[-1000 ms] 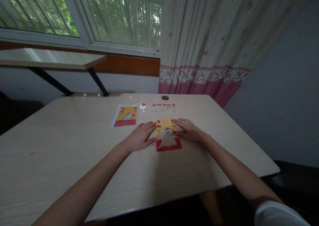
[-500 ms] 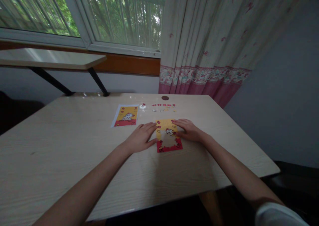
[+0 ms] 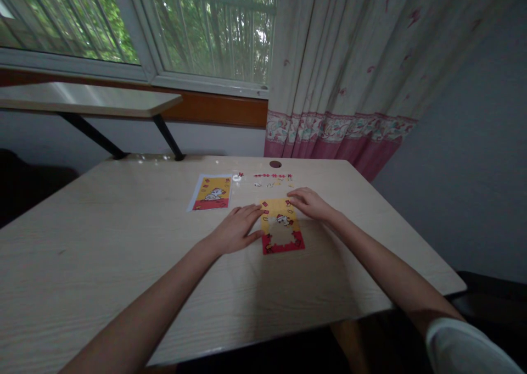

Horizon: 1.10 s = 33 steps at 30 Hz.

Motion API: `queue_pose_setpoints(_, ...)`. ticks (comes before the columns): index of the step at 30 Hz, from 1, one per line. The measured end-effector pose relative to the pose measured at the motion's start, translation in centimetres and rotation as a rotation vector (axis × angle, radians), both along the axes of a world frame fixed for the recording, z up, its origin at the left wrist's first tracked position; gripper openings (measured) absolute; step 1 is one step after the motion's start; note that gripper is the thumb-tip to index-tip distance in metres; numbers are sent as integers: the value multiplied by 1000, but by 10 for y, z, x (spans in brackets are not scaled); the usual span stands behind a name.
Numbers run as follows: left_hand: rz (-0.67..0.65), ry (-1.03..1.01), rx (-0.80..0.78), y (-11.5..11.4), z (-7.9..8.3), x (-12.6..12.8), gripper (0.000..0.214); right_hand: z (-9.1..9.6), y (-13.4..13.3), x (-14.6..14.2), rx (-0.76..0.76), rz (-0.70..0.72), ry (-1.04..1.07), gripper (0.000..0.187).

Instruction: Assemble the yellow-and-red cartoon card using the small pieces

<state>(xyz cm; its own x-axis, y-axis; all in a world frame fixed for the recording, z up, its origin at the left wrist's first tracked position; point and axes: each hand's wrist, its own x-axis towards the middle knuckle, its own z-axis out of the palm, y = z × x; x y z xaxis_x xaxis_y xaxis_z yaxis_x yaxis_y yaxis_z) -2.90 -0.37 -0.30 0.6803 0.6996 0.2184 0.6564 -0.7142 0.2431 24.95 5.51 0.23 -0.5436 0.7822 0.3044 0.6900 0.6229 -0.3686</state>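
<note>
Two bare hands point(image 3: 237, 230), palms down, reach in over the table point(image 3: 102, 242).
The left forearm point(image 3: 177, 296) crosses the near edge and slants toward the far edge, its wrist almost straight; the left hand has its fingers stretched out close together, with the thumb spread away from them toward the right edge. The right forearm point(image 3: 376, 257), bare below a pale sleeve point(image 3: 469, 344), comes in not far from the near right corner and angles inward; the right hand point(image 3: 312, 204) sits nearer the far edge than the left, fingers loosely bent toward the left edge, thumb close beside them.
</note>
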Motion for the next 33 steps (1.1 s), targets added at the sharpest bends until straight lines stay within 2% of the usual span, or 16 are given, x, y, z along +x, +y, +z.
queue_pose_setpoints(3,-2,-5,-11,-1,2,0,46,4,23,-13,20,-53,-51,23)
queue_pose_setpoints(7,3,-23,-5,0,2,0,42,3,48,-33,29,-83,-147,26)
queue_pose_setpoints(13,-5,-22,4,1,1,-1,40,0,61,-49,28,-140,-208,26)
queue_pose_setpoints(20,3,-15,19,2,-2,0,40,8,50,-42,-43,-147,-224,22)
queue_pose_setpoints(26,13,-84,-1,2,0,-1,37,13,39,-32,-1,-117,-168,15)
queue_pose_setpoints(30,25,-232,-35,1,7,3,30,18,15,-26,-20,-124,91,8)
queue_pose_setpoints(33,90,-394,-115,-1,14,13,24,18,-11,-29,-226,-138,416,15)
